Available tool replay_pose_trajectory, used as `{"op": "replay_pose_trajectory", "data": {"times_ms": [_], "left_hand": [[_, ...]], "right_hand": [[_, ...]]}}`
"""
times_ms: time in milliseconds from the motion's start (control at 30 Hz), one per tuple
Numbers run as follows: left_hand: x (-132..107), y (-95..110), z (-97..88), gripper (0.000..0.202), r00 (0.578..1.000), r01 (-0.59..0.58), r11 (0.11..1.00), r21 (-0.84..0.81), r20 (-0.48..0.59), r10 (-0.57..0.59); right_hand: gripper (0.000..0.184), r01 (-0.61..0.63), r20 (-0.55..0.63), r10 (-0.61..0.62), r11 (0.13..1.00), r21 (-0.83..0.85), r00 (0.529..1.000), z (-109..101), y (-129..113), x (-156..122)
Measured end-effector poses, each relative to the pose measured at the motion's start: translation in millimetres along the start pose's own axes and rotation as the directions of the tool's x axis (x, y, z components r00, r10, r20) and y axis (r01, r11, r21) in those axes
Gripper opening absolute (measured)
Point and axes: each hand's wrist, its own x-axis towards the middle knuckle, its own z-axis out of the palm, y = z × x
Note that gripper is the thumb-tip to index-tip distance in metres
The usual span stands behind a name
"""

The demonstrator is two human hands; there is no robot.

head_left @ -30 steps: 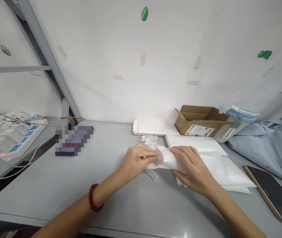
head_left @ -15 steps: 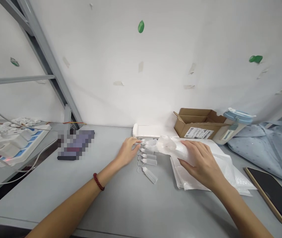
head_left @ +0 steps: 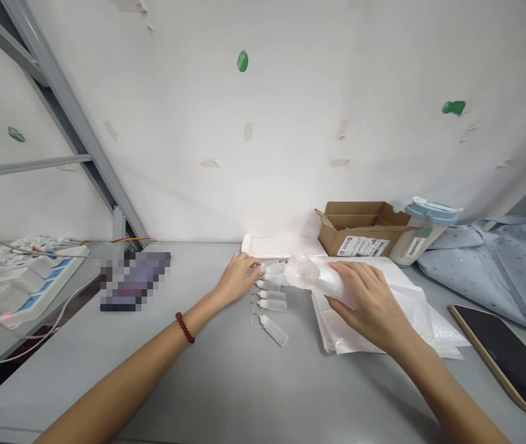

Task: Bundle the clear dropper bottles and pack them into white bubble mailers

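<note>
Several small translucent plastic bottles (head_left: 272, 304) with white caps and thin rings lie in a row on the grey table (head_left: 226, 382). The nearest bottle (head_left: 274, 330) lies at a slant, apart from the others. At the far end of the row, my left hand (head_left: 237, 277) pinches the cap end of a small bottle (head_left: 274, 268); the fingertips partly hide it. My right hand (head_left: 367, 302) is wrapped round a clear bubble-wrap bag (head_left: 316, 274), whose round open mouth faces left, close against the bottles' bases. I cannot tell whether a bottle is inside the mouth.
White bubble mailers (head_left: 387, 336) lie under my right hand. Behind are a white flat case (head_left: 285, 245), an open cardboard box (head_left: 359, 231) and a cup (head_left: 422, 231). A phone (head_left: 507, 357) and blue cloth bag (head_left: 489, 271) sit right; power strips (head_left: 45, 287) lie left.
The whole view has shifted slightly. Both hands keep nearly the same place and hold against the bottles and the bubble-wrap bag.
</note>
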Motion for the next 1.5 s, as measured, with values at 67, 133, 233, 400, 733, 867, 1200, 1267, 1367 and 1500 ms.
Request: {"op": "replay_pose_trajectory", "data": {"times_ms": [67, 133, 233, 400, 733, 867, 1200, 1267, 1367, 1500], "left_hand": [[2.6, 0.5, -0.4, 0.023, 1.0, -0.006, 1.0, 0.001, 0.013, 0.006], [4.0, 1.5, -1.6, 0.021, 1.0, -0.014, 1.0, -0.002, 0.018, 0.014], [3.7, 3.1, -5.1, 0.021, 1.0, -0.023, 1.0, -0.011, 0.014, 0.024], [1.5, 4.4, -7.6, 0.022, 0.999, -0.032, 0.999, -0.015, 0.022, 0.033], [4.0, 8.6, 0.2, 0.019, 0.996, -0.077, 0.996, -0.037, 0.034, 0.078], [-1.1, 19.3, -11.3, 0.018, 0.997, -0.078, 0.994, -0.071, 0.003, 0.079], [-26.5, 50.8, -55.5, 0.015, 0.982, -0.072, 0.985, -0.16, -0.186, 0.042], [-29.2, 55.3, -55.6, 0.014, 0.978, -0.097, 0.981, -0.167, -0.2, 0.063], [-31.5, 61.8, -49.6, 0.012, 0.968, -0.157, 0.974, -0.166, -0.223, 0.118], [-32.9, 69.6, -40.2, 0.011, 0.952, -0.238, 0.956, -0.172, -0.239, 0.194]], "right_hand": [[0.039, -0.015, 0.006, 0.015, 1.0, 0.003, 1.0, -0.8, 0.6, 0.4], [0.039, -0.024, 0.011, 0.024, 1.0, 0.006, 1.0, -1.3, 1.3, 0.7], [0.039, -0.029, 0.019, 0.029, 1.0, -0.006, 0.999, -1.0, 2.7, 0.7], [0.038, -0.036, 0.039, 0.037, 0.999, -0.012, 0.999, 1.1, 4.2, 0.1], [0.035, -0.038, 0.054, 0.039, 0.999, -0.022, 0.998, 2.7, 5.9, -0.4], [0.036, -0.037, 0.074, 0.04, 0.999, -0.03, 0.996, 4.0, 7.3, -1.2], [0.036, -0.023, 0.076, 0.026, 0.999, -0.044, 0.997, 4.6, 2.8, -1.1], [0.037, -0.007, 0.07, 0.009, 0.999, -0.04, 0.997, 4.7, -0.3, -0.9], [0.038, 0.025, 0.051, -0.024, 0.999, -0.022, 0.998, 5.0, -5.4, -0.8], [0.041, 0.063, 0.046, -0.063, 0.998, 0.0, 0.997, 5.8, -10.7, -1.2]]}}
